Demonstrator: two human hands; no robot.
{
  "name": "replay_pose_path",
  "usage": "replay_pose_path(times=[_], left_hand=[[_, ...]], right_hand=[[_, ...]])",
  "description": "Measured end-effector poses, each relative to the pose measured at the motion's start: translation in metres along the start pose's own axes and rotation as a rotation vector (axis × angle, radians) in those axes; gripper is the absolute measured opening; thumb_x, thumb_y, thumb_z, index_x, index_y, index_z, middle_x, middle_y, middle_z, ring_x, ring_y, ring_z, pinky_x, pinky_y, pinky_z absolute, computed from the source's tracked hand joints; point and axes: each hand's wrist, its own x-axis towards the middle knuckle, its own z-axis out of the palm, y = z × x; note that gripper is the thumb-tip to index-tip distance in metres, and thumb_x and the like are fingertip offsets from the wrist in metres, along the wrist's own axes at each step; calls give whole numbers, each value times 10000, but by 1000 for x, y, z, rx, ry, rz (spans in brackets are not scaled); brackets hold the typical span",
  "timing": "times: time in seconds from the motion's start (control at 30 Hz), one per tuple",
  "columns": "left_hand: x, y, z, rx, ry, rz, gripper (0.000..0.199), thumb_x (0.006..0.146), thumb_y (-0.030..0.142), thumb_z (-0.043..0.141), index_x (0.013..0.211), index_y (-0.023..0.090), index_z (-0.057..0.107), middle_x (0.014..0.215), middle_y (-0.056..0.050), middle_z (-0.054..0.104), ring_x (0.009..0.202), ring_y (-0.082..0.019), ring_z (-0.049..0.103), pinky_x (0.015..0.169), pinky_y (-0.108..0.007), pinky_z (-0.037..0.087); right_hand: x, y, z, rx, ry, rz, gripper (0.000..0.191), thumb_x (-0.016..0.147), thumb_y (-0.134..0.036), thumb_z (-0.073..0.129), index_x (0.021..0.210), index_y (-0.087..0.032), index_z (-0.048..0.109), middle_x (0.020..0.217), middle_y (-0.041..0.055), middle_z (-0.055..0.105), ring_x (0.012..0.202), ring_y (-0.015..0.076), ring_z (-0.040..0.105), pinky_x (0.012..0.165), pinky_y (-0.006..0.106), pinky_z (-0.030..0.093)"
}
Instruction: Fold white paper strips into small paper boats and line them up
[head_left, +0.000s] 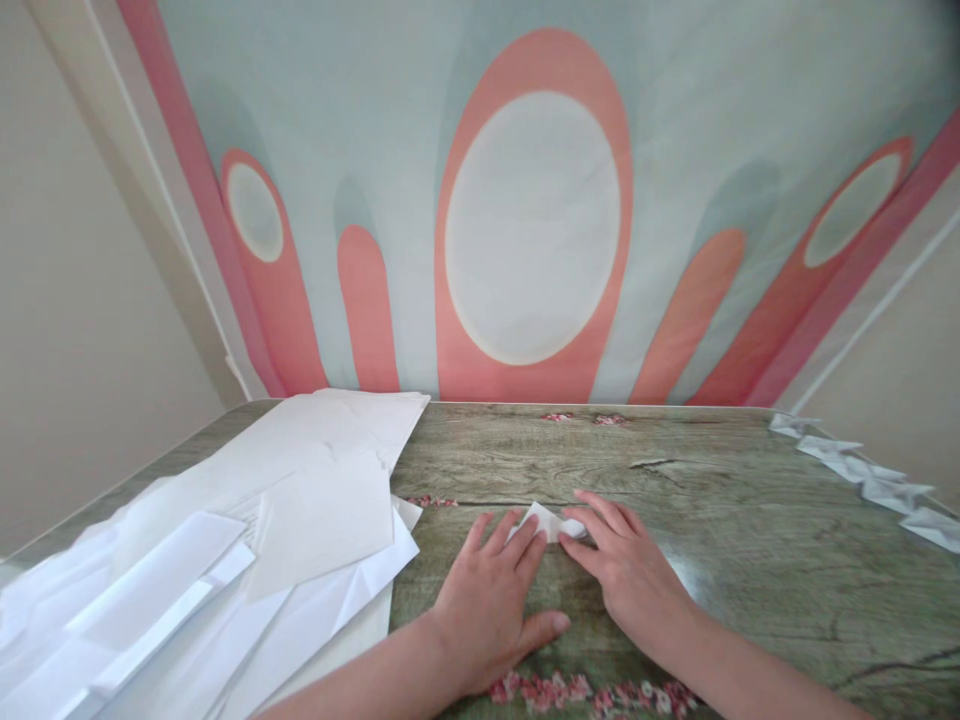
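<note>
Small folded paper held down under both hands, lower centre of frame

The left hand [487,595] lies spread, thumb well apart, its fingertips on the paper's left part. The right hand [634,575] has narrowed fingers at the paper's right end; whether they pinch or merely press, I cannot tell.

Risks, in my judgement: uneven pressure between the hands could skew a crease; a light hold could let the sheet slide or spring open; a hard pull at the right end could tear it.

The folded paper [546,523] sits between the two sets of fingertips, touching both, its pale peak exposed between them. It rests low on the wood-patterned tabletop [750,540].

Further out, loose white sheets [326,530] overlap across the lower left. A row of folded pieces [847,465] lines the right edge. A printed backdrop [517,385] fills the top.
</note>
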Motion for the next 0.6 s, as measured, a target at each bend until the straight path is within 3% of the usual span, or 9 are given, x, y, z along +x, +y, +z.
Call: replay_pose_path(times=[0.27,0.47,0.6], left_hand=[[-1,1,-2,9,-18,-15,696,868,652,175,1373,200,329,1450,-68,280,1338,-276,193,1065,-470,163],[0,1,-4,-8,-33,-17,699,869,650,182,1373,188,327,1451,-71,275,1339,-275,190,1069,-474,156],[0,2,-7,-12,-35,-13,681,879,631,186,1373,184,328,1445,-77,289,1332,-279,208,1067,-478,156]], right_hand=[[-5,11,-7,-140,-99,40,208,753,-112,615,925,-197,696,1065,70,644,1150,254,441,919,385,326],[-7,18,-8,-78,-69,39,241,757,-62,578,889,-223,700,956,40,670,999,218,530,832,344,373],[-6,13,-3,-63,34,41,226,780,-67,536,896,-189,688,1031,50,649,1027,219,507,914,374,334]])
